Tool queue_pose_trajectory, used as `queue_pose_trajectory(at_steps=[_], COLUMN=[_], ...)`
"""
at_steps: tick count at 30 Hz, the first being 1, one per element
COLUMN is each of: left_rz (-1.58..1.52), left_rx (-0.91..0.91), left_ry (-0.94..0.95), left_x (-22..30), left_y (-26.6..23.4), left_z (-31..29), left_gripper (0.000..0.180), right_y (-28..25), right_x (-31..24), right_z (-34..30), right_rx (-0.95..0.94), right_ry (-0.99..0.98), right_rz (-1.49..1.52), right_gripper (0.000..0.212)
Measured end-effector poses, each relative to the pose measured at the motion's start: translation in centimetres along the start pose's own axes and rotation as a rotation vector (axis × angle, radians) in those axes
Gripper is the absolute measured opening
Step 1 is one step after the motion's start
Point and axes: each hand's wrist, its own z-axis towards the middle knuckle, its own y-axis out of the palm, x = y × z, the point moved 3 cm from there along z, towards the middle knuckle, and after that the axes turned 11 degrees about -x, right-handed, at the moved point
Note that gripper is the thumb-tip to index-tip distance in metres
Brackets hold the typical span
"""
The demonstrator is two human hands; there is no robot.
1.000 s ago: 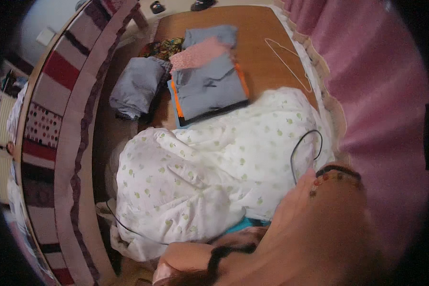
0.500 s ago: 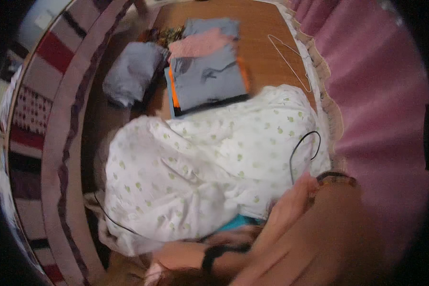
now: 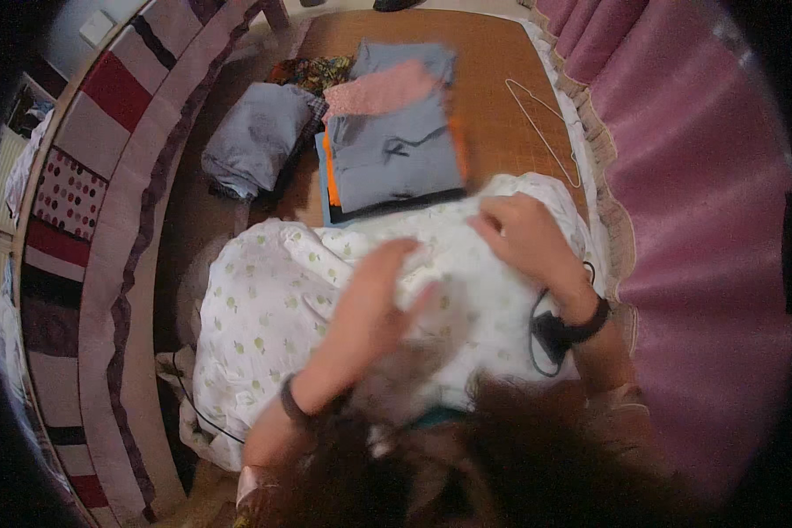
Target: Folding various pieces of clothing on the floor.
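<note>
Our left hand (image 3: 374, 299), fingers spread, is over the white cloth (image 3: 480, 304) mid-frame, longest side to side. Our right hand (image 3: 528, 242), nearer its upper-right edge, bends; we can't tell if it pinches.

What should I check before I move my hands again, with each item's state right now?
1. Left hand spread: ok, thumb apart from fingers, though blurred.
2. Right hand free of the green-printed white fabric: cannot tell, its grip is unclear.
3. White fabric smooth: not ok, it's rumpled.
4. Black cord clear of your right wrist: not ok, it loops close by.
5. Folded clothes stacked: ok.
6. White hanger clear of both hands: ok, it lies apart.
</note>
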Motion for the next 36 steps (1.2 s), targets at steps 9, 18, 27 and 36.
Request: queue_pose_trajectory(at_steps=[9,18,27,36], left_rz=[-0.754,-0.685,-0.385,-0.656], left_rx=[-0.112,-0.188,-0.131,0.106], left_ry=[-0.844,-0.539,-0.517,-0.529], left_x=[-19.4,-18.3,-17.8,-14.5], left_y=[-1.9,0.7,0.8,-2.0], left_z=[-0.4,0.0,0.6,2.0], left_gripper=[0.031,0.024,0.02,0.017], right_y=[13.4,13.9,13.7,12.5], right_x=[8.0,7.4,7.8,7.0], right_z=[2.7,3.1,2.8,3.2], right_rx=[-0.416,-0.411,-0.472,-0.477], right_ry=[0.27,0.3,0.315,0.308], right_rz=[0.276,0.39,0.395,0.426], right_gripper=[0.032,0.026,0.024,0.026])
